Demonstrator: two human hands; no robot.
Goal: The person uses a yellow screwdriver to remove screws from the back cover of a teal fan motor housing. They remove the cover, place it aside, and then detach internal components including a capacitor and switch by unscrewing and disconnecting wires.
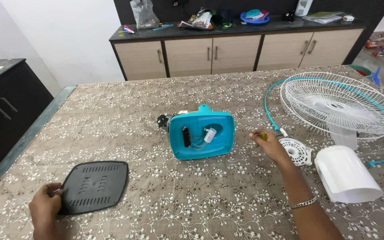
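A turquoise fan motor housing (203, 133) lies open in the middle of the table, with wires and a black part showing inside. My left hand (45, 206) grips the left edge of a black vented cover plate (95, 186) lying flat at the near left. To the right of the housing, my right hand (270, 144) is closed around a small tool with a yellow-green handle (262, 135). A bracelet sits on that wrist.
A white fan grille (338, 104) with a turquoise rim ring lies at the far right. Next to my right hand rest a small white round part (296, 151) and a white plastic cover (347, 174). A cabinet counter (236, 29) with clutter stands behind the table.
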